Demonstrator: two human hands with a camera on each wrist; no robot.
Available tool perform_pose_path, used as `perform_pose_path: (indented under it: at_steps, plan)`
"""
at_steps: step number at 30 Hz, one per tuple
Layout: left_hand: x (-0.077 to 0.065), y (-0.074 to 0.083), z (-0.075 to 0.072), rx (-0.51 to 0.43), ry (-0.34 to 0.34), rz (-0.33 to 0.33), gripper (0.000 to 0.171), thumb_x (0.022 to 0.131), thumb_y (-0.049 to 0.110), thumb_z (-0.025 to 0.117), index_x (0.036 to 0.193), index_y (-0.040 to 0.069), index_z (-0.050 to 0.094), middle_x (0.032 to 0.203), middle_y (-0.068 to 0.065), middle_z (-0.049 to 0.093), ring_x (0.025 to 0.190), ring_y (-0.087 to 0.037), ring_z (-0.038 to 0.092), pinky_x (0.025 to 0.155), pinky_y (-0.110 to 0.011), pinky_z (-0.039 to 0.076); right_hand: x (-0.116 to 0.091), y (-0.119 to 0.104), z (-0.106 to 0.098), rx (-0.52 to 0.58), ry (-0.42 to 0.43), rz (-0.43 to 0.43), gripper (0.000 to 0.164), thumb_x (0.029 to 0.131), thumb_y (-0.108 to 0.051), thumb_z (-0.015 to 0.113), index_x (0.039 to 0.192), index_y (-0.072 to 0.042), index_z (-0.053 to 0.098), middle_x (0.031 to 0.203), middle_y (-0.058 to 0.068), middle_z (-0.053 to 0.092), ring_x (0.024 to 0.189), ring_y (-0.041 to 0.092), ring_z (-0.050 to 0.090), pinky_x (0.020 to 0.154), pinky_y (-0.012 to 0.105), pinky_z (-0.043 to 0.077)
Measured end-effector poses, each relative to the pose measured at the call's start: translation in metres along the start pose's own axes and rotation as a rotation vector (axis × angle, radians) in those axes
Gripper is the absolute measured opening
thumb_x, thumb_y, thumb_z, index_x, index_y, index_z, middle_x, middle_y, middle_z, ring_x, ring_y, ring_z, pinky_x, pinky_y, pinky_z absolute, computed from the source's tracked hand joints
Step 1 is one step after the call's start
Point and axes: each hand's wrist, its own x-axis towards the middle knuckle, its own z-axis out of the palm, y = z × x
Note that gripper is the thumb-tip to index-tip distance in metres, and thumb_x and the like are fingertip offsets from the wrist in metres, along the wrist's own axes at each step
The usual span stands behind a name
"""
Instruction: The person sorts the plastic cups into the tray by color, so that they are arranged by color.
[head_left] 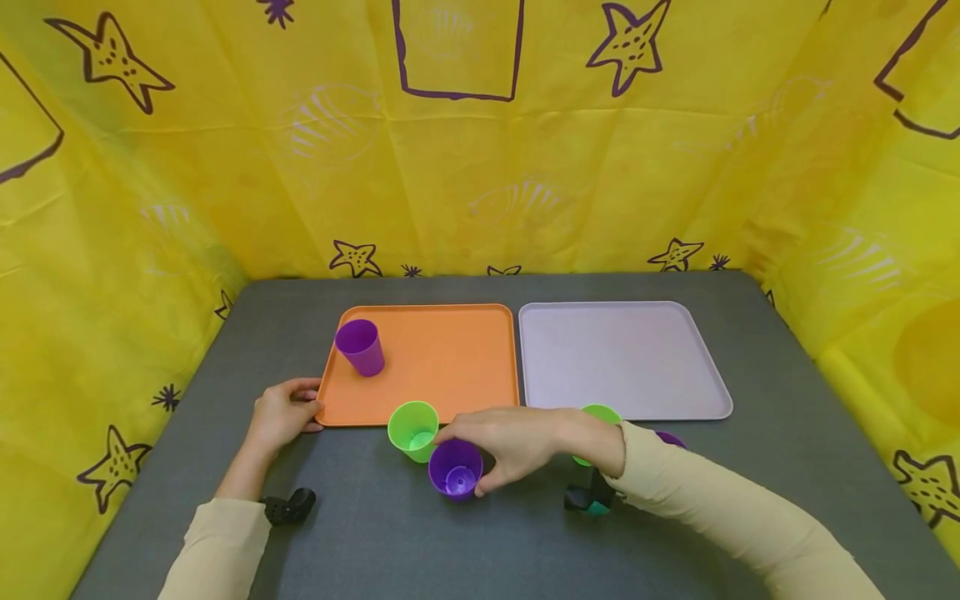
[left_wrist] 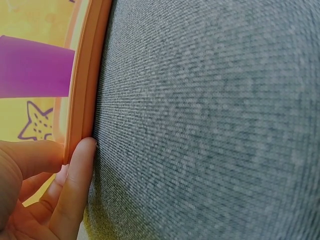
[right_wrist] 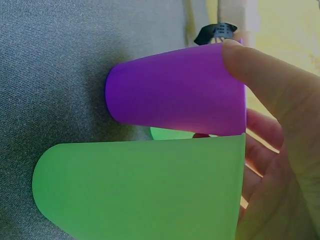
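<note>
My left hand (head_left: pixel 281 417) pinches the near left corner of the orange tray (head_left: pixel 450 367), the thumb above its rim in the left wrist view (left_wrist: pixel 82 100). A purple cup (head_left: pixel 362 350) stands upright on that tray, toward its left side. My right hand (head_left: pixel 513 442) grips another purple cup (head_left: pixel 456 471) at the rim, with the thumb on the near right side and the fingers at the far side. Close beside that cup, a green cup (head_left: pixel 412 433) stands in front of the tray. In the right wrist view a green cup (right_wrist: pixel 145 190) fills the foreground.
A pale lilac tray (head_left: pixel 622 358) lies to the right of the orange one on the grey table. Partly hidden by the right forearm are a second green cup (head_left: pixel 602 412) and a further purple cup (head_left: pixel 671 439). Yellow patterned cloth (head_left: pixel 480 167) encloses the table's back and sides.
</note>
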Motion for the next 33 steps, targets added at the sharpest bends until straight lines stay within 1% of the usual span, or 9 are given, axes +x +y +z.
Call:
perform_pose_path:
  at_steps: [6, 10, 17, 21, 23, 26, 30, 33]
  plan:
    - [0.001, -0.001, 0.000, 0.002, 0.002, 0.006, 0.042, 0.084, -0.002, 0.056, 0.125, -0.010, 0.049, 0.104, -0.024, 0.055, 0.076, -0.013, 0.062, 0.059, -0.030, 0.058, 0.001, -0.001, 0.000, 0.028, -0.002, 0.004, 0.066, 0.079, -0.031, 0.071, 0.134, -0.015, 0.039, 0.123, -0.003, 0.051, 0.110, 0.005, 0.051, 0.095, 0.013, 0.040]
    - [0.001, -0.002, 0.000, 0.002, 0.002, 0.006, 0.042, 0.084, -0.002, 0.056, 0.125, -0.009, 0.049, 0.104, -0.024, 0.055, 0.075, -0.013, 0.062, 0.059, -0.030, 0.058, -0.001, -0.004, -0.004, 0.056, -0.002, -0.005, 0.064, 0.079, -0.029, 0.072, 0.133, -0.015, 0.041, 0.121, -0.002, 0.052, 0.109, 0.006, 0.051, 0.093, 0.012, 0.040]
    - [0.001, -0.002, 0.000, 0.000, -0.001, -0.001, 0.043, 0.084, -0.002, 0.057, 0.125, -0.009, 0.049, 0.104, -0.023, 0.054, 0.075, -0.012, 0.062, 0.060, -0.030, 0.058, -0.006, -0.012, -0.021, 0.132, 0.007, -0.005, 0.062, 0.079, -0.027, 0.072, 0.130, -0.012, 0.042, 0.121, -0.002, 0.051, 0.108, 0.007, 0.052, 0.091, 0.011, 0.042]
    - [0.001, -0.002, -0.001, -0.003, 0.000, -0.001, 0.043, 0.084, -0.002, 0.057, 0.125, -0.009, 0.049, 0.105, -0.024, 0.054, 0.075, -0.012, 0.062, 0.060, -0.030, 0.058, -0.007, -0.015, -0.031, 0.178, 0.023, -0.014, 0.062, 0.079, -0.027, 0.072, 0.131, -0.012, 0.041, 0.121, -0.003, 0.050, 0.105, 0.007, 0.052, 0.088, 0.015, 0.046]
    - [0.001, -0.002, -0.001, -0.005, -0.001, -0.001, 0.043, 0.084, -0.002, 0.057, 0.125, -0.009, 0.049, 0.105, -0.024, 0.055, 0.075, -0.012, 0.062, 0.060, -0.030, 0.058, -0.007, -0.016, -0.036, 0.199, 0.035, -0.026, 0.062, 0.079, -0.026, 0.072, 0.131, -0.012, 0.041, 0.120, -0.003, 0.051, 0.103, 0.007, 0.052, 0.086, 0.018, 0.048]
    - [0.001, -0.003, -0.001, -0.005, -0.003, -0.002, 0.043, 0.084, -0.002, 0.057, 0.126, -0.009, 0.049, 0.105, -0.024, 0.055, 0.075, -0.012, 0.062, 0.060, -0.030, 0.058, -0.007, -0.016, -0.044, 0.230, 0.055, -0.037, 0.062, 0.079, -0.025, 0.072, 0.130, -0.012, 0.040, 0.119, -0.001, 0.051, 0.103, 0.010, 0.053, 0.083, 0.018, 0.050]
    - [0.001, -0.002, -0.001, -0.007, -0.005, 0.000, 0.043, 0.084, -0.002, 0.057, 0.125, -0.009, 0.049, 0.103, -0.023, 0.055, 0.074, -0.012, 0.062, 0.059, -0.030, 0.058, -0.006, -0.017, -0.054, 0.252, 0.087, -0.035, 0.060, 0.080, -0.026, 0.071, 0.130, -0.013, 0.040, 0.119, -0.001, 0.051, 0.103, 0.009, 0.054, 0.084, 0.017, 0.049]
    - [0.000, -0.002, -0.001, -0.007, -0.005, 0.001, 0.043, 0.084, -0.003, 0.056, 0.125, -0.009, 0.049, 0.103, -0.023, 0.055, 0.074, -0.012, 0.062, 0.059, -0.030, 0.058, -0.005, -0.017, -0.060, 0.277, 0.114, -0.044, 0.060, 0.080, -0.025, 0.071, 0.129, -0.012, 0.040, 0.119, 0.000, 0.052, 0.105, 0.010, 0.054, 0.085, 0.018, 0.050]
